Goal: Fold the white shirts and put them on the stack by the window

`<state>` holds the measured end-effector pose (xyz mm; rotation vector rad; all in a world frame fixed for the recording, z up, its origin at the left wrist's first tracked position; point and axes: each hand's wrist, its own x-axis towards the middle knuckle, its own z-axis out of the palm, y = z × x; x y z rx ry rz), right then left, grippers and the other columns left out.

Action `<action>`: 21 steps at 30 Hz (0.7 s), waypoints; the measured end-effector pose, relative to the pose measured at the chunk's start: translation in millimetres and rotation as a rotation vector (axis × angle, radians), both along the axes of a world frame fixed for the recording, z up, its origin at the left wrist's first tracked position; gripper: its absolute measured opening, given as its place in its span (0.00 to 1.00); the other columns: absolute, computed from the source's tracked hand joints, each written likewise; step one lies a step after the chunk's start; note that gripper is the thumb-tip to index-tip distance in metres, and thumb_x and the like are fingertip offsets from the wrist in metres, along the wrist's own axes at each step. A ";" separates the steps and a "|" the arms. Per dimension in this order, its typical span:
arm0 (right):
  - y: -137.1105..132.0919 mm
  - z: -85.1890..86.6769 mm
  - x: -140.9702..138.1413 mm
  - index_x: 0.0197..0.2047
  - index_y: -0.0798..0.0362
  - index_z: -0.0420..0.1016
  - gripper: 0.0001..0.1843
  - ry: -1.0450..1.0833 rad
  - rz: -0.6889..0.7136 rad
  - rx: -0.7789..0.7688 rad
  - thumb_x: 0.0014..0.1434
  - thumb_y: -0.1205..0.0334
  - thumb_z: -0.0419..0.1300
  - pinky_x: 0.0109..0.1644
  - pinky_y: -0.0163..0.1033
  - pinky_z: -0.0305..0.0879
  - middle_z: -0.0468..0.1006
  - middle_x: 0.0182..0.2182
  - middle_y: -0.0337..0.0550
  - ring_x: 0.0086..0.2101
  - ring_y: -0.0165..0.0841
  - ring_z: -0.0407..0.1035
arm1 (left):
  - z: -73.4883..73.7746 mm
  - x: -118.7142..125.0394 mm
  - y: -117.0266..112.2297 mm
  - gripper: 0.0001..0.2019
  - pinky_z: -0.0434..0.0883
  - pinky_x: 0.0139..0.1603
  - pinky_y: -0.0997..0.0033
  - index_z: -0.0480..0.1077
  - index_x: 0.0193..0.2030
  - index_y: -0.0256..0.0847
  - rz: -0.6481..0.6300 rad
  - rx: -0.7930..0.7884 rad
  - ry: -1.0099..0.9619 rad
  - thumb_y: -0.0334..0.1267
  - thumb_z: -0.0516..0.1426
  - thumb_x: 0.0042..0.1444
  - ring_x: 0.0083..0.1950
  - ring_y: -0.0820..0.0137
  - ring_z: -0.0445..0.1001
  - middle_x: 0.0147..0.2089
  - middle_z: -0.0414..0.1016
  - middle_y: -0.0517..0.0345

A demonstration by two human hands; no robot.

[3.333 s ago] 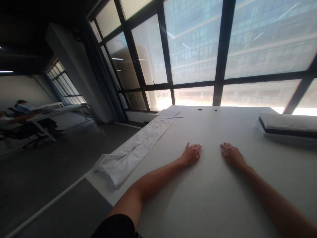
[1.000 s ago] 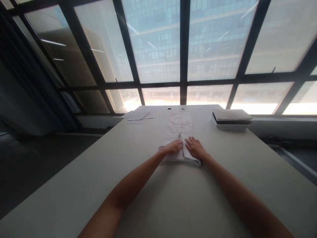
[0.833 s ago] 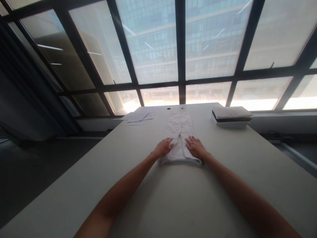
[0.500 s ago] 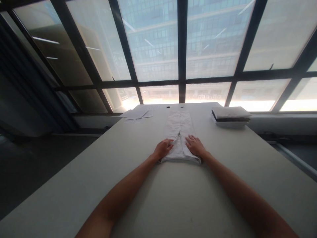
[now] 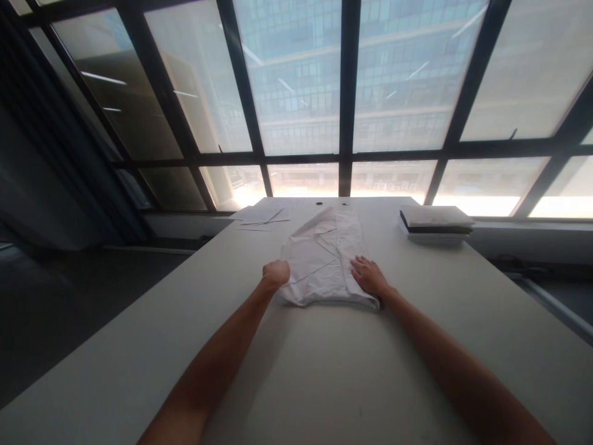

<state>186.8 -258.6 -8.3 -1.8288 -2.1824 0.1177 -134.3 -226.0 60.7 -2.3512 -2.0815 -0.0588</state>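
Two bare forearms are reaching forward from the near edge of the wide, matte grey-white table [image 5: 324, 383], one on each side of a white, creased fabric garment [image 5: 324, 262] that is lying lengthwise at the table's middle.

The left hand [image 5: 276, 272] is closing into a fist on the garment's near left edge, pinching the cloth and drawing one panel outward to the left. The pull is spreading the left half into a broad, slack flap, so this side is looking wider than the right.

The right hand [image 5: 368, 276] is lying flat with the fingers spread and slack, gripping nothing, and is pressing the garment's near right portion against the tabletop. In this position it is, by the look of it, anchoring the cloth so that the whole piece is not sliding with the left hand's pull.

The fabric is appearing thin and soft, with fine wrinkles, a seam line running down its length and a rounded, doubled near hem.

Beyond the garment, loose white paper sheets [image 5: 259, 216] are lying flat at the far left of the table. A low stack of flat items, pale on top with a dark layer beneath [image 5: 435, 222], is sitting at the far right. Behind the table, dark-framed window panes [image 5: 345, 93] are rising, showing a glazed building outside.
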 end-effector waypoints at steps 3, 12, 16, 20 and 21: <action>-0.7 0.8 -0.7 0.69 0.52 0.63 0.26 -0.003 -0.002 -0.002 0.71 0.55 0.47 0.71 0.54 0.45 0.58 0.71 0.50 0.69 0.42 0.49 | -5.3 11.8 -3.0 0.14 0.66 0.58 0.40 0.78 0.46 0.34 -0.004 0.131 0.009 0.34 0.52 0.61 0.61 0.43 0.70 0.59 0.71 0.32; -3.6 8.3 -3.3 0.65 0.53 0.68 0.24 0.044 -0.015 0.052 0.69 0.57 0.51 0.69 0.47 0.50 0.65 0.67 0.52 0.65 0.41 0.57 | -55.0 44.3 4.7 0.23 0.54 0.71 0.46 0.62 0.69 0.43 -0.345 0.089 -0.107 0.42 0.46 0.71 0.74 0.55 0.55 0.73 0.58 0.46; -11.1 20.3 -19.7 0.61 0.52 0.72 0.22 0.132 -0.019 0.129 0.68 0.55 0.53 0.62 0.40 0.57 0.75 0.56 0.51 0.56 0.39 0.66 | -64.8 42.3 6.7 0.23 0.52 0.71 0.42 0.61 0.70 0.44 -0.356 0.088 -0.105 0.43 0.45 0.71 0.75 0.54 0.52 0.75 0.55 0.47; -17.5 25.4 -39.0 0.64 0.51 0.69 0.28 0.105 -0.057 0.059 0.61 0.54 0.60 0.56 0.41 0.62 0.75 0.55 0.53 0.53 0.43 0.69 | -63.0 42.8 5.8 0.23 0.52 0.71 0.42 0.61 0.70 0.43 -0.362 0.093 -0.117 0.43 0.46 0.71 0.75 0.54 0.52 0.75 0.56 0.48; -18.0 25.2 -41.9 0.65 0.52 0.68 0.29 0.105 -0.073 0.043 0.61 0.57 0.59 0.54 0.40 0.62 0.76 0.54 0.53 0.52 0.43 0.70 | -62.6 43.0 5.7 0.23 0.52 0.71 0.42 0.62 0.70 0.42 -0.362 0.093 -0.118 0.43 0.46 0.71 0.75 0.54 0.52 0.74 0.56 0.48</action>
